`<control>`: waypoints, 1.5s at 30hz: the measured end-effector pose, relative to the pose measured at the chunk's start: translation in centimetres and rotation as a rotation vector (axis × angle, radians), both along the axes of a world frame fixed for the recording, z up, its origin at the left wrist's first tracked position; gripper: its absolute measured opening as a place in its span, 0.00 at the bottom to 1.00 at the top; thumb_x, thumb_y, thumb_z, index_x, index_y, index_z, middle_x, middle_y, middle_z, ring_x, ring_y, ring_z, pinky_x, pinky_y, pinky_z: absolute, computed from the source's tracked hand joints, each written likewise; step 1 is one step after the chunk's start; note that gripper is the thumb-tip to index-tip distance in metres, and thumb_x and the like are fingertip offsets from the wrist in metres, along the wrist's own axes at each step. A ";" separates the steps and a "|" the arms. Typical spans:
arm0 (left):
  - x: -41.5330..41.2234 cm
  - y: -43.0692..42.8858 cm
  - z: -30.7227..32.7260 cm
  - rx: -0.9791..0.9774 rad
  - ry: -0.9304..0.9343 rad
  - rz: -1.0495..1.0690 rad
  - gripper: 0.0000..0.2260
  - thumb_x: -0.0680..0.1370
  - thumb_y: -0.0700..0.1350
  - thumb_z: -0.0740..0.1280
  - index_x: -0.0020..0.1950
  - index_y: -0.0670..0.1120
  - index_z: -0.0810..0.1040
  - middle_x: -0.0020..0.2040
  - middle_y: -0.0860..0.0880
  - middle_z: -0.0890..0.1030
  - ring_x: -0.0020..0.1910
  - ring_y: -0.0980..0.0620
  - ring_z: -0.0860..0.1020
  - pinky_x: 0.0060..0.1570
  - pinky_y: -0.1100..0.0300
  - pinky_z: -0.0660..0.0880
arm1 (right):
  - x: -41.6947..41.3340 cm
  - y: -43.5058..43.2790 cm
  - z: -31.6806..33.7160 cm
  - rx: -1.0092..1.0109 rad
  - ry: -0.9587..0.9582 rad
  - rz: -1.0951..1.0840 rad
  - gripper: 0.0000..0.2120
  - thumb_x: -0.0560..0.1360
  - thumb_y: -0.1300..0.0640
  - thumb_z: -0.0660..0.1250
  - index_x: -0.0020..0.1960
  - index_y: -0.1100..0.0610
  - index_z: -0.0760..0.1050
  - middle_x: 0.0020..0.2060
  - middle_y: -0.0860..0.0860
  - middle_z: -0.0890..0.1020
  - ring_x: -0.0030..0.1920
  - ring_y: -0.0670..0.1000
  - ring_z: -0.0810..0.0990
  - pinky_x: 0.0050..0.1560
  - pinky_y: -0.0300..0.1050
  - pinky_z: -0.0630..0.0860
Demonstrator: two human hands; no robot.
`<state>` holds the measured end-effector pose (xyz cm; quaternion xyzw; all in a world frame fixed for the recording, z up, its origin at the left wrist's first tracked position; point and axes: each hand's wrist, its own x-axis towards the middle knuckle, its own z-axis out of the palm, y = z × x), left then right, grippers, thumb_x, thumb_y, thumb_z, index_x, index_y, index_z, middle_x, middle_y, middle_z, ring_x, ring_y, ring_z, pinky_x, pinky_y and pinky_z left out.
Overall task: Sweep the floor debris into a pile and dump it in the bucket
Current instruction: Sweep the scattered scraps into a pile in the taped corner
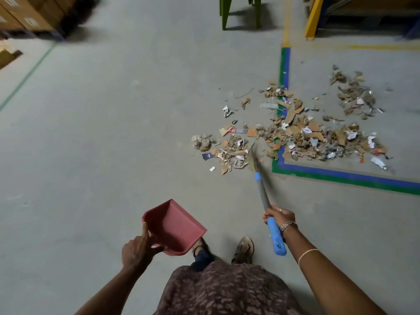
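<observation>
head view: one red dustpan (175, 226), tilted, left hand (136, 248) gripping rear rim. one broom (262, 192), right hand (279, 215) wrapped round blue grip, bristles touching near edge of debris (295, 135). debris: one wide spread across tape corner (341, 176), one smaller patch beyond. two sandals (244, 248).

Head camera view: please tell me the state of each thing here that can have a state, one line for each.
dustpan: empty, tilted, held off the floor.
broom: held slanted, bristles at the near edge of the debris.
debris: scattered, not yet one pile, lying across the floor tape.
left hand: grips the dustpan's rear edge.
right hand: grips the broom handle.
</observation>
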<state>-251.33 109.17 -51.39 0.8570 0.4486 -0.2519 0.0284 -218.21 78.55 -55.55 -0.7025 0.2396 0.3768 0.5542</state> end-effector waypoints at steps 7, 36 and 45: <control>5.7 1.9 0.0 0.045 -0.020 -0.069 0.51 0.65 0.77 0.66 0.80 0.50 0.55 0.47 0.49 0.85 0.46 0.44 0.84 0.37 0.55 0.71 | 1.4 0.8 0.9 0.156 0.087 0.097 0.18 0.68 0.77 0.68 0.55 0.62 0.79 0.34 0.64 0.79 0.27 0.55 0.74 0.26 0.42 0.73; 27.9 15.8 -4.5 -0.078 0.018 -0.187 0.54 0.66 0.79 0.61 0.82 0.50 0.49 0.52 0.49 0.84 0.50 0.45 0.83 0.40 0.55 0.69 | 23.6 13.4 1.3 -0.465 -0.201 0.200 0.07 0.64 0.61 0.71 0.41 0.60 0.79 0.30 0.53 0.84 0.32 0.54 0.84 0.41 0.48 0.83; 32.4 14.5 -3.5 -0.034 0.081 -0.209 0.50 0.70 0.74 0.64 0.81 0.50 0.48 0.53 0.52 0.84 0.51 0.47 0.83 0.40 0.56 0.69 | 23.3 14.3 1.8 -0.102 -0.116 0.291 0.25 0.63 0.68 0.69 0.61 0.61 0.79 0.30 0.59 0.83 0.26 0.56 0.78 0.35 0.60 0.80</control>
